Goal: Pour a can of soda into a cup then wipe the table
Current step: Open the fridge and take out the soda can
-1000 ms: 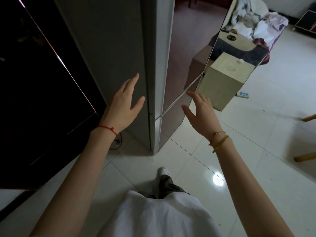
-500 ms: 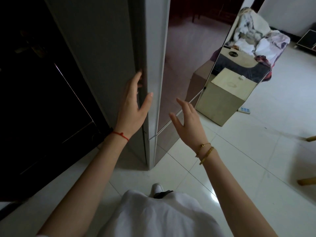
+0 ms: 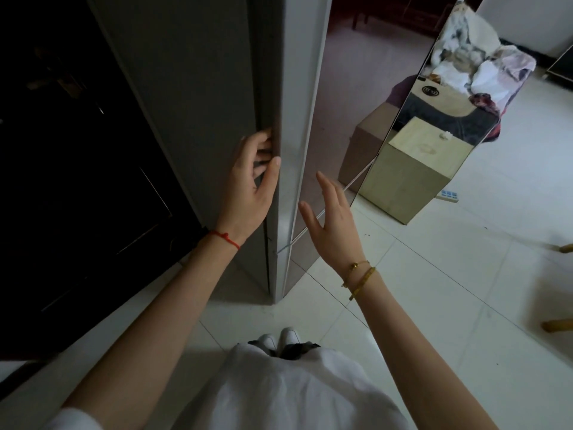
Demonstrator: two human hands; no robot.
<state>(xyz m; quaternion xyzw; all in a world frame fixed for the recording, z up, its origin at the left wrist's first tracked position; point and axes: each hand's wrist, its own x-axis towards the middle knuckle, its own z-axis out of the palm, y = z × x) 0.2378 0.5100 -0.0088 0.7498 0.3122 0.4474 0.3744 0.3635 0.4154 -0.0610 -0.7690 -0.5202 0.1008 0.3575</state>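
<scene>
Currently left hand (image 3: 252,184) fingers hooked into fridge door (image 3: 288,144) edge, likely to pull it open for the soda. Right hand (image 3: 333,221) spread, empty. Can and cup not visible.

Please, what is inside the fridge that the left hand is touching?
Nothing shows: the fridge door is shut. The left hand only hooks its edge.

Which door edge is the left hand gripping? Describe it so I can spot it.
Start at the tall grey fridge standing on the white tiled floor. Follow its front corner to the upper door, with its glossy brownish mirror face. The left hand curls its fingers into the gap behind that door's pale side edge, above the seam to the lower door.
</scene>
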